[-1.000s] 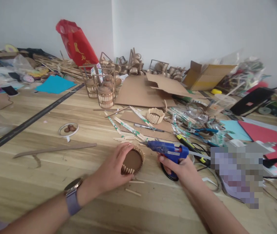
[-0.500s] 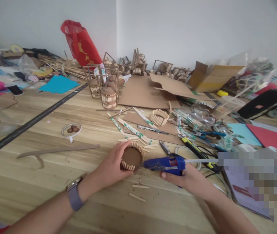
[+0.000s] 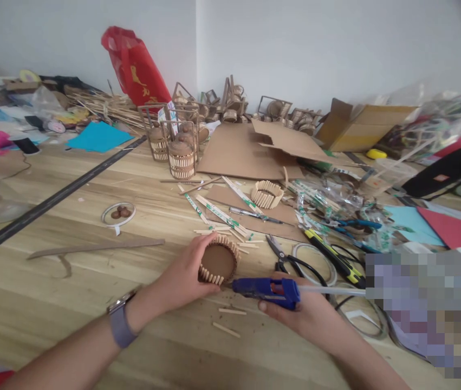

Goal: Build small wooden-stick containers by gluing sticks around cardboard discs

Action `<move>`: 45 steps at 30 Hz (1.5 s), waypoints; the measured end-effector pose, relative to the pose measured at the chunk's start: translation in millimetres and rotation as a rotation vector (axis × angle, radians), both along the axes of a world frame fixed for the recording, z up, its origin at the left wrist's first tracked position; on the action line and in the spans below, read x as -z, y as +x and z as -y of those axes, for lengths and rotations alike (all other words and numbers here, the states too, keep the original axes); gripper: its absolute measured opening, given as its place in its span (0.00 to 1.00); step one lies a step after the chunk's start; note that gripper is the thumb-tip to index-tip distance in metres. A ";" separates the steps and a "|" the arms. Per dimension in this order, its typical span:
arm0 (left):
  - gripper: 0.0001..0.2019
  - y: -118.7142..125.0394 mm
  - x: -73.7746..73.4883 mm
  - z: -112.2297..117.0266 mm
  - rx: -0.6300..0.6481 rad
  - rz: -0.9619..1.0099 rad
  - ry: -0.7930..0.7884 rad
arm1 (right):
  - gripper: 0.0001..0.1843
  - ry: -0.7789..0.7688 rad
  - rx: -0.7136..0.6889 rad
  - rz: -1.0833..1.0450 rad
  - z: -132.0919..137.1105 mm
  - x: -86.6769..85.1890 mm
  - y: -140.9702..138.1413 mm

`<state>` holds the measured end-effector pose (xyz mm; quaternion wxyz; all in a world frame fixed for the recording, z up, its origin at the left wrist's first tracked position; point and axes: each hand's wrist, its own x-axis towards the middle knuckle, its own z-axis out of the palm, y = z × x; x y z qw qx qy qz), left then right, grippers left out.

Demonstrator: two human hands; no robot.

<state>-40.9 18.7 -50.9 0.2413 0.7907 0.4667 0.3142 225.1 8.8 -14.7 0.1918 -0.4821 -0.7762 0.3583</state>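
Observation:
My left hand (image 3: pixel 189 266) grips the left side of a small round basket (image 3: pixel 219 261), which has a brown cardboard base and a wall of short wooden sticks. In my right hand (image 3: pixel 295 310) is a blue glue gun (image 3: pixel 266 290) with a long pale glue stick (image 3: pixel 331 291) out of its back. Its nozzle points left, close to the basket's lower right edge; whether it touches is hard to tell. Loose wooden sticks (image 3: pixel 227 329) lie just below the basket. A second stick ring (image 3: pixel 267 195) rests on cardboard farther back.
Scissors (image 3: pixel 282 254), a yellow-black cutter (image 3: pixel 333 257) and tape rings lie right of the basket. Wrapped sticks (image 3: pixel 222 215) lie behind it. Finished tiered baskets (image 3: pixel 181 161) stand near cardboard sheets (image 3: pixel 230 151). A brown strip (image 3: pixel 100 248) and a white ring (image 3: pixel 118 215) are at left.
My right hand and the glue gun have moved slightly left and down, the nozzle now lower along the basket's edge. More of the scissors shows. My left hand stays on the basket.

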 end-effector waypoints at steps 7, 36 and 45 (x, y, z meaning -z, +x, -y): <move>0.51 -0.2 -2.0 -0.4 0.011 0.003 -0.020 | 0.11 0.072 -0.021 0.057 0.7 -1.8 -3.1; 0.51 -1.6 -2.6 -2.1 0.032 0.008 -0.039 | 0.08 0.259 -0.080 0.061 3.3 4.1 -4.2; 0.50 -2.1 -2.6 -2.2 0.032 0.006 -0.035 | 0.10 0.305 -0.091 0.103 4.4 4.4 -4.5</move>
